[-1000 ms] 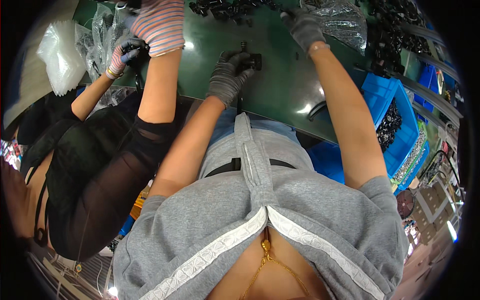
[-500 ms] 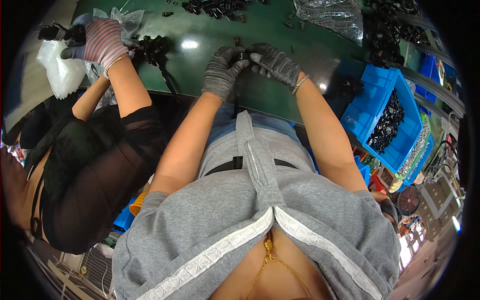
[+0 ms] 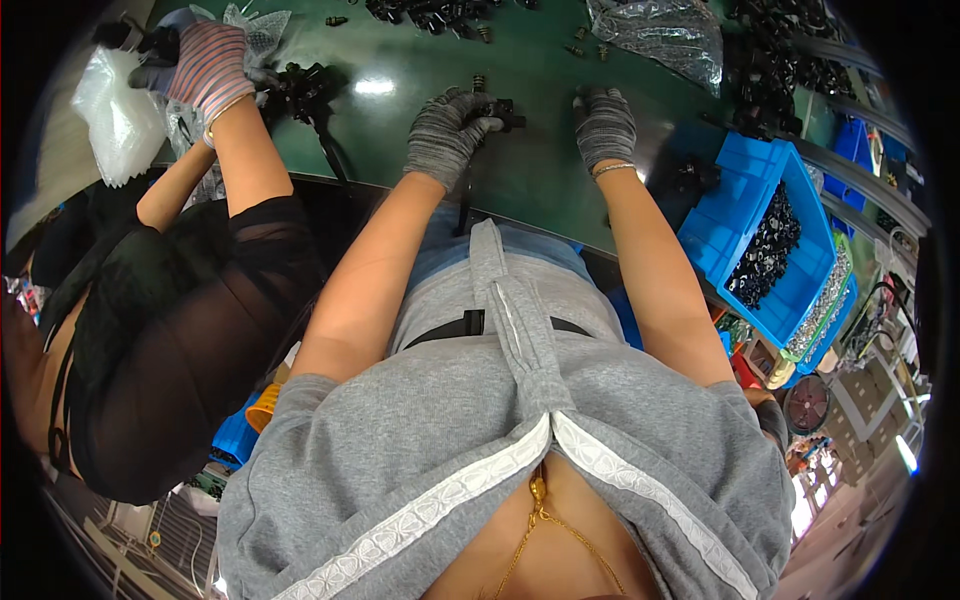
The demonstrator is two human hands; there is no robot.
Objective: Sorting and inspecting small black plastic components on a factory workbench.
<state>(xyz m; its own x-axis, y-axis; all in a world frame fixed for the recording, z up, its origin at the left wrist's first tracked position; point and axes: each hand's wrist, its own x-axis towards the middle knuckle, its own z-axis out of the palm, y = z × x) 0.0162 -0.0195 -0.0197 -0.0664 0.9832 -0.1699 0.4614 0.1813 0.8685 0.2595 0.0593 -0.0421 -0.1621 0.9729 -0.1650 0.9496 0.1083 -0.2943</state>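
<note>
Both my hands wear grey striped knit gloves. My left hand (image 3: 447, 132) is closed around a black mechanical part (image 3: 511, 116) whose exact kind I cannot tell. A threaded or spring-like piece (image 3: 478, 82) stands out beyond the fingers, and a thin dark strip (image 3: 465, 205) hangs below toward the table edge. Apart from it, my right hand (image 3: 606, 128) is down at the green table (image 3: 545, 185), fingers curled together at the tips. Whatever is between those fingertips is hidden. Small brass-coloured fittings (image 3: 603, 52) lie farther off, beyond the right hand.
A blue bin (image 3: 715, 235) of small black parts stands at right. Black parts (image 3: 430, 15) are heaped at the far edge, near a clear plastic bag (image 3: 665, 40). On the left a co-worker's striped-gloved hand (image 3: 212, 68) works beside black assemblies (image 3: 305, 92) and bubble wrap (image 3: 115, 125).
My right hand has left the black part and moved right, over the spot where a small fitting lay. My left hand keeps its hold nearly in place.
</note>
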